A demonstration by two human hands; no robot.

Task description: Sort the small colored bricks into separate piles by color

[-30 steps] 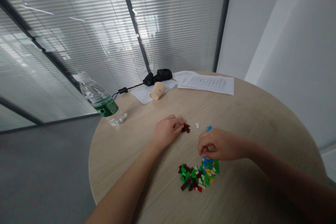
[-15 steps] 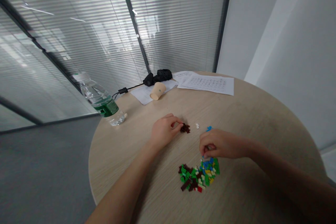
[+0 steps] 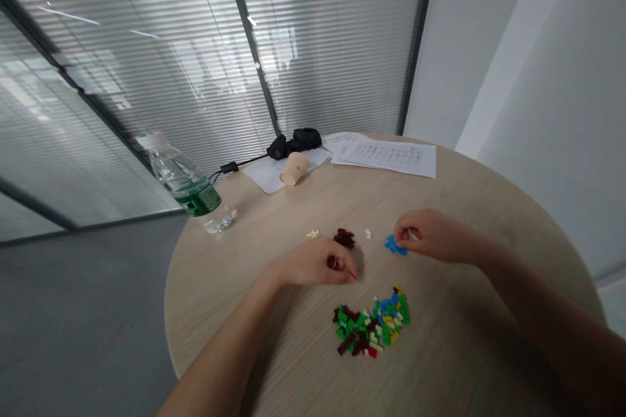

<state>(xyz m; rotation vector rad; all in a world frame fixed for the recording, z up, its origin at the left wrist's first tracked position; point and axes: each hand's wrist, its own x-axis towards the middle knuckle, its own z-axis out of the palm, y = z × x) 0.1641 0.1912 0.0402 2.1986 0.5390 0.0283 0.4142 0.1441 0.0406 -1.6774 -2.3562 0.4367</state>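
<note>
My left hand (image 3: 317, 262) hangs over the table between two piles, its thumb and fingertips pinched together; whether anything is in them is too small to make out. Just behind it lies a small heap of dark brown bricks (image 3: 344, 238), with a few cream bricks (image 3: 313, 234) to the left. At a little group of blue bricks (image 3: 392, 245), my right hand (image 3: 428, 234) has its fingers closed on a blue brick, partly hidden by the fingertips. Nearer to me is a mixed pile of toy bricks (image 3: 369, 324) in green, brown, blue, yellow, cream and red.
White bricks (image 3: 368, 234) lie between the brown and blue groups. On the left edge stands a water bottle (image 3: 195, 192). A paper cup (image 3: 294, 169) lies on its side near a black bundle (image 3: 304, 140) with a cord. Printed sheets (image 3: 391, 156) cover the far edge.
My left hand has come away from the brown heap towards me, uncovering the cream bricks. My right hand has moved from the mixed pile up to the blue bricks.
</note>
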